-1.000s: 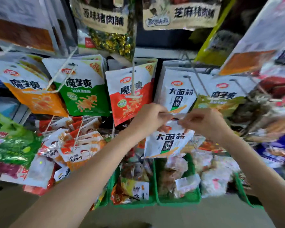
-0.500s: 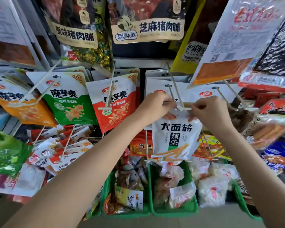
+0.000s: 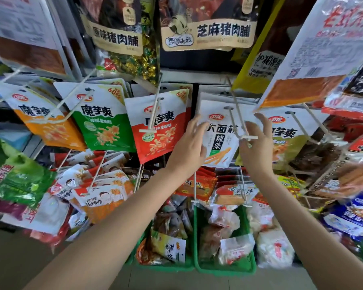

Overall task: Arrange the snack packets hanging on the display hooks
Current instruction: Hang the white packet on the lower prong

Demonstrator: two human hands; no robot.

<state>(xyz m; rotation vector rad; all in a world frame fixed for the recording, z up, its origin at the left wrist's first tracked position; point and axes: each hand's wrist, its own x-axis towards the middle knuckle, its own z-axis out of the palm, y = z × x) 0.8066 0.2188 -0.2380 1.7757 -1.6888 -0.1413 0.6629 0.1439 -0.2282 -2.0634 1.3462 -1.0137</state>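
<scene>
Both hands up at a white snack packet on a display hook, fingers loose, neither gripping.

White packet [image 3: 219, 135] hangs on the centre-right hook [image 3: 238, 120], well back from the hook's front crossbar. Left hand [image 3: 190, 146] is at the packet's left edge, fingers spread and straight, tips touching or just off it, cannot tell which. Right hand [image 3: 258, 146] sits just right of the hook's front end, fingers relaxed and apart, holding nothing. Red packet [image 3: 158, 130] hangs on the next hook left, then green packet [image 3: 101, 122] and orange packet [image 3: 44, 122]. Olive packet [image 3: 285, 141] hangs right, behind the right hand. Green baskets [image 3: 224, 268] of loose snacks sit below, nearer.
</scene>
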